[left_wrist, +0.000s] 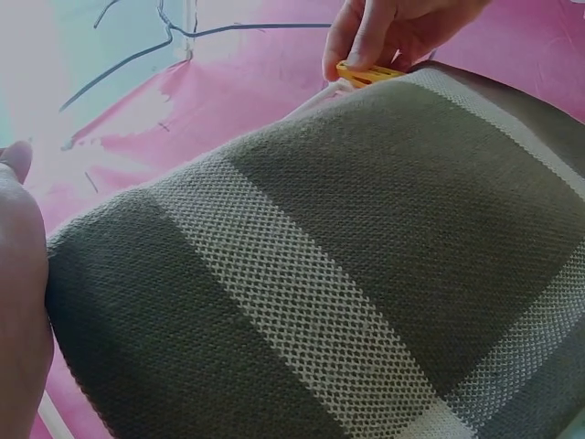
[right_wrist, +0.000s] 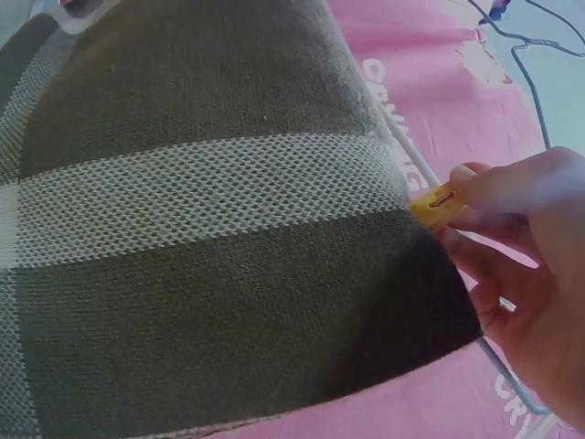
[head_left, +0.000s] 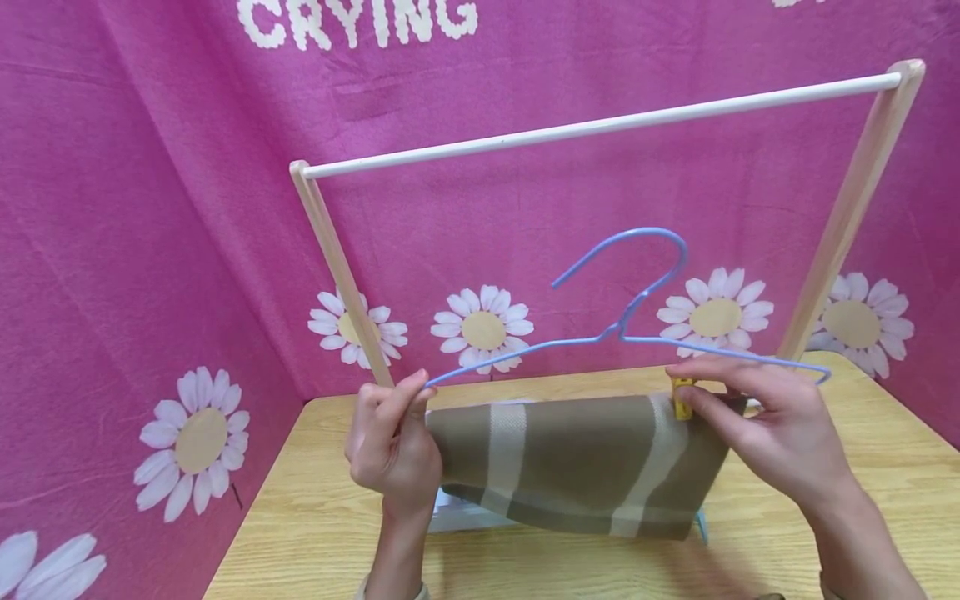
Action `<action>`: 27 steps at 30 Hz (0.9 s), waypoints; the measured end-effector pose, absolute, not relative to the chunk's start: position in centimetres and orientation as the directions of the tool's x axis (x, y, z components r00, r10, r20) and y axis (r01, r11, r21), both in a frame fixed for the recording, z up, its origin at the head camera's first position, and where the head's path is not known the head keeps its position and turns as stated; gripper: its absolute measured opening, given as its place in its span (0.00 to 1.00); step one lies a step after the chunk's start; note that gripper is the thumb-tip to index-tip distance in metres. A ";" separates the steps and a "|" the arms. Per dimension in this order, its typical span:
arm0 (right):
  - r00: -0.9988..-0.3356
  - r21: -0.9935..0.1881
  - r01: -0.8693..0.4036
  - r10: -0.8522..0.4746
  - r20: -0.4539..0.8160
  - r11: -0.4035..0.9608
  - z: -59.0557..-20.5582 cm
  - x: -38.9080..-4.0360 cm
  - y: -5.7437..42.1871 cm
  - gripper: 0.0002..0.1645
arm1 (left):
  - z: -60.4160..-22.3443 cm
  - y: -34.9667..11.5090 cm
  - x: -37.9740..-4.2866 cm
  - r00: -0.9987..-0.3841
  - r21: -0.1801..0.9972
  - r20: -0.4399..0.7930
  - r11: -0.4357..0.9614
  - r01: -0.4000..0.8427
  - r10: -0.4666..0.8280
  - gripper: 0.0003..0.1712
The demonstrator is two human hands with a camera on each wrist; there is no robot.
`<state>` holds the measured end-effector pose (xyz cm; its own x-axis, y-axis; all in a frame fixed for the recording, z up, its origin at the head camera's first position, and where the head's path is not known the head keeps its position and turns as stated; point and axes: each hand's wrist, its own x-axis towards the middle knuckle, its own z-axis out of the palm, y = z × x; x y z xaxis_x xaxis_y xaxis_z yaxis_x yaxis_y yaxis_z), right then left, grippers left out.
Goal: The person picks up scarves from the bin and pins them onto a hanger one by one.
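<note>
A blue wire hanger (head_left: 570,342) is held up over the table, its hook pointing upward. From its lower part hangs an olive-brown cloth (head_left: 577,458) with pale woven stripes. My left hand (head_left: 397,442) pinches the hanger's left end, beside the cloth's upper left corner. At the cloth's upper right edge, my right hand (head_left: 780,433) pinches a small yellow clothespin (head_left: 682,398) between thumb and fingers. In the right wrist view the clothespin (right_wrist: 435,208) sits at the edge of a pale stripe. The hanger's lower bar is mostly hidden by the cloth.
Behind the hanger stands a rack with a white rod (head_left: 600,127) and wooden posts (head_left: 847,217). A whitish, partly hidden item (head_left: 461,518) lies on the wooden table (head_left: 292,517) under the cloth. A pink daisy-patterned curtain (head_left: 187,208) encloses the back and sides.
</note>
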<state>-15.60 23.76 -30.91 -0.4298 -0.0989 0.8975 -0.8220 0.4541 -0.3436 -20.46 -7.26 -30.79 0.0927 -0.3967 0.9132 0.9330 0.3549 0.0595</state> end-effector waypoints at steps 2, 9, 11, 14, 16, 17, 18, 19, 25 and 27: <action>-0.437 -0.332 -0.810 -0.119 0.892 0.484 -30.9 -15.7 23.9 0.25 | -30.9 -7.3 -20.5 0.085 0.071 0.913 0.360 0.930 -0.399 0.17; -0.487 -0.348 -0.766 -0.135 0.863 0.540 -30.8 -15.5 24.0 0.28 | -31.0 -7.3 -20.3 0.057 0.108 0.908 0.362 0.926 -0.416 0.18; -0.472 -0.340 -0.781 -0.137 0.871 0.524 -30.8 -15.6 24.0 0.26 | -30.9 -7.3 -20.2 0.055 0.115 0.900 0.357 0.927 -0.433 0.18; -0.436 -0.318 -0.802 -0.133 0.890 0.506 -30.7 -15.9 23.9 0.23 | -30.8 -7.4 -20.2 0.062 0.119 0.885 0.354 0.928 -0.461 0.18; -0.426 -0.312 -0.806 -0.126 0.896 0.503 -30.8 -16.1 23.8 0.22 | -30.6 -7.4 -20.2 0.068 0.120 0.877 0.355 0.927 -0.475 0.18; -0.429 -0.314 -0.802 -0.124 0.895 0.509 -30.8 -16.1 23.7 0.22 | -30.6 -7.4 -20.1 0.073 0.117 0.874 0.353 0.928 -0.481 0.17; -0.433 -0.316 -0.798 -0.124 0.893 0.513 -30.9 -16.1 23.6 0.23 | -30.5 -7.4 -20.1 0.076 0.116 0.871 0.354 0.928 -0.485 0.17; -0.433 -0.315 -0.798 -0.127 0.892 0.514 -30.9 -16.2 23.6 0.23 | -30.4 -7.4 -20.1 0.079 0.113 0.869 0.352 0.929 -0.488 0.17; -0.443 -0.322 -0.787 -0.117 0.889 0.526 -31.2 -16.2 23.3 0.26 | -30.2 -7.3 -19.9 0.083 0.110 0.874 0.360 0.926 -0.478 0.18; -0.459 -0.337 -0.773 -0.107 0.882 0.537 -31.1 -16.0 23.3 0.27 | -30.2 -7.3 -20.0 0.081 0.114 0.878 0.371 0.922 -0.471 0.18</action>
<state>-16.04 23.27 -31.12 -0.4585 -0.1073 0.8822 -0.7733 0.5373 -0.3366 -19.98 -7.29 -30.23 0.0811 -0.4711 0.8784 0.9218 0.3707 0.1137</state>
